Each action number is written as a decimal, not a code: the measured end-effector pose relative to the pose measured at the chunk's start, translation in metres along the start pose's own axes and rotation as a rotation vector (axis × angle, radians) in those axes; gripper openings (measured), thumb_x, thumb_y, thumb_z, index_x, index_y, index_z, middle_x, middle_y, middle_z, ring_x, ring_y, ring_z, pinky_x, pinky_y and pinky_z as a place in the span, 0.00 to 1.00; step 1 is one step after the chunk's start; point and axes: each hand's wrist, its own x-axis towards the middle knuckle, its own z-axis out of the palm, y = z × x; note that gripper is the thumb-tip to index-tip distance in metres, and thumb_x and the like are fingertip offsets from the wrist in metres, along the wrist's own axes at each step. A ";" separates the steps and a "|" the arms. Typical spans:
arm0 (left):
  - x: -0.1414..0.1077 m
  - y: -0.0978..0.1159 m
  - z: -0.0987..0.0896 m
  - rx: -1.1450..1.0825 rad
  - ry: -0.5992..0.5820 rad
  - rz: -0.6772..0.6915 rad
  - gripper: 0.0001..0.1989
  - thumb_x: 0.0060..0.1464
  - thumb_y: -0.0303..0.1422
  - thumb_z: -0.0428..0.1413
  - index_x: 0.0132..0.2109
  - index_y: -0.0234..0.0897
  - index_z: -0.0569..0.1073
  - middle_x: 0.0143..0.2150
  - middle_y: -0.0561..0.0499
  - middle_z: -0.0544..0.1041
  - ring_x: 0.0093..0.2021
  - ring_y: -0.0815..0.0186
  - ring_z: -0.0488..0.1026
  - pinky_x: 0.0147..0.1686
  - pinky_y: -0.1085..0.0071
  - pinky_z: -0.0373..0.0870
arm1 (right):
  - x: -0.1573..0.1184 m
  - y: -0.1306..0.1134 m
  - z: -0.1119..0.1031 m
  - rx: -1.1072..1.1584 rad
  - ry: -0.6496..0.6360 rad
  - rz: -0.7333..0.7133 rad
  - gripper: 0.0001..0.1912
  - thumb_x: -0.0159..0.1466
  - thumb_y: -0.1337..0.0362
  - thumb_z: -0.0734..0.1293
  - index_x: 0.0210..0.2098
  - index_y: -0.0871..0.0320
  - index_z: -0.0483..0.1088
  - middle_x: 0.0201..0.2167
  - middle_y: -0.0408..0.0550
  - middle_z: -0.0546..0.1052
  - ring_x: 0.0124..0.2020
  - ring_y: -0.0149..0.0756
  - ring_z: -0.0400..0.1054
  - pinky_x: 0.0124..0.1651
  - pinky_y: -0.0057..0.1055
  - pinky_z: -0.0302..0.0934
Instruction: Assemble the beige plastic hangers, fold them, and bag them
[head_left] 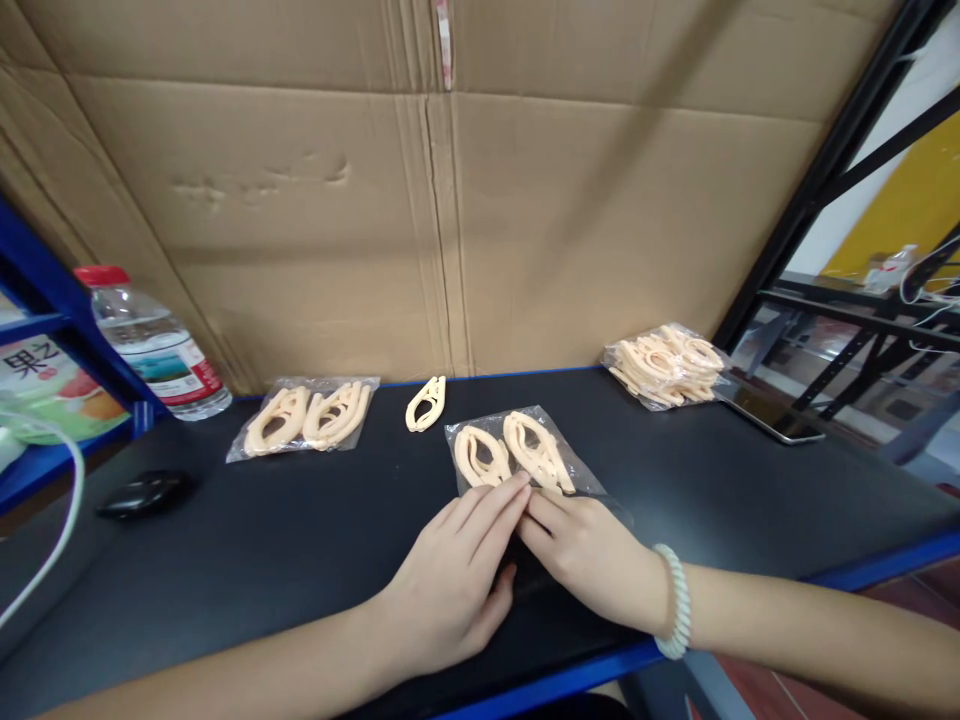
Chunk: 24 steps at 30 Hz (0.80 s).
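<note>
A clear plastic bag (576,468) with two cream folding hangers (537,452) inside lies on the black table before me. Over its near edge rests my left hand (459,575), its fingers stretched out and close together on the plastic, the thumb apart. My right hand (589,550), with a pale coiled band on the wrist, meets the left fingertips there. Its fingers are bent and closed on the bag's near edge; the exact grip is partly hidden. Behind the bag, one loose folded hanger (426,404) lies on the table.
Another bag of hangers (307,418) lies at left, and a stack of bagged hangers (664,365) at back right beside a phone-like device (776,408). A water bottle (161,350) and black mouse (146,494) are at left. A cardboard wall (315,220) closes off the back.
</note>
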 end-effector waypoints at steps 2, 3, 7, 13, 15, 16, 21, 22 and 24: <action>0.001 0.000 0.000 -0.018 -0.005 0.015 0.32 0.54 0.22 0.49 0.65 0.25 0.53 0.64 0.35 0.61 0.62 0.53 0.59 0.58 0.57 0.64 | 0.002 0.000 0.006 0.034 -0.056 0.006 0.12 0.62 0.77 0.62 0.43 0.70 0.72 0.40 0.60 0.77 0.42 0.45 0.73 0.45 0.37 0.70; 0.001 0.000 -0.001 -0.022 -0.004 0.019 0.31 0.54 0.22 0.49 0.65 0.25 0.53 0.64 0.36 0.61 0.62 0.53 0.59 0.58 0.57 0.64 | 0.002 0.000 0.007 0.074 -0.084 0.011 0.14 0.62 0.77 0.62 0.46 0.70 0.70 0.44 0.61 0.77 0.46 0.45 0.72 0.50 0.37 0.69; 0.001 -0.001 -0.002 -0.031 -0.008 0.011 0.32 0.54 0.23 0.50 0.65 0.25 0.53 0.64 0.35 0.61 0.63 0.52 0.58 0.58 0.56 0.64 | 0.004 0.005 -0.013 0.240 -0.213 0.079 0.19 0.61 0.77 0.59 0.51 0.68 0.68 0.52 0.62 0.72 0.55 0.43 0.67 0.55 0.38 0.64; 0.001 0.000 -0.003 -0.031 -0.040 -0.010 0.28 0.53 0.23 0.50 0.62 0.28 0.59 0.65 0.36 0.60 0.59 0.51 0.62 0.54 0.55 0.66 | 0.015 0.031 -0.074 0.479 -0.168 0.095 0.13 0.63 0.74 0.60 0.42 0.58 0.72 0.31 0.44 0.78 0.30 0.30 0.72 0.37 0.27 0.66; 0.001 0.000 -0.004 -0.020 -0.064 -0.012 0.25 0.54 0.24 0.50 0.60 0.30 0.62 0.65 0.37 0.60 0.57 0.50 0.64 0.52 0.54 0.68 | 0.027 0.048 -0.074 0.448 -0.032 0.096 0.12 0.64 0.73 0.60 0.42 0.58 0.73 0.31 0.45 0.78 0.30 0.30 0.72 0.36 0.27 0.65; 0.001 0.000 -0.004 -0.015 -0.071 -0.007 0.24 0.55 0.25 0.50 0.59 0.30 0.64 0.65 0.37 0.60 0.56 0.50 0.64 0.51 0.54 0.68 | 0.036 0.057 -0.068 0.377 0.012 0.096 0.12 0.64 0.72 0.60 0.42 0.60 0.73 0.32 0.47 0.79 0.32 0.32 0.72 0.37 0.28 0.65; -0.001 0.000 -0.003 -0.009 -0.066 0.012 0.19 0.57 0.27 0.50 0.55 0.31 0.68 0.63 0.39 0.63 0.59 0.48 0.62 0.53 0.52 0.65 | 0.096 0.101 0.005 0.164 -0.133 -0.099 0.19 0.63 0.78 0.59 0.53 0.65 0.68 0.48 0.57 0.75 0.51 0.40 0.67 0.51 0.36 0.64; -0.001 0.000 -0.003 -0.010 -0.062 0.011 0.18 0.57 0.27 0.50 0.55 0.31 0.68 0.63 0.39 0.63 0.59 0.48 0.61 0.54 0.52 0.65 | 0.109 0.108 0.022 0.135 -0.181 -0.145 0.22 0.63 0.80 0.57 0.55 0.65 0.66 0.52 0.57 0.73 0.55 0.40 0.64 0.54 0.37 0.62; -0.001 0.000 -0.003 -0.012 -0.056 0.010 0.18 0.57 0.27 0.50 0.54 0.31 0.68 0.63 0.40 0.64 0.59 0.49 0.62 0.54 0.53 0.64 | 0.133 0.116 0.053 0.073 -0.277 -0.169 0.26 0.63 0.80 0.56 0.60 0.64 0.60 0.59 0.55 0.68 0.61 0.41 0.57 0.56 0.38 0.60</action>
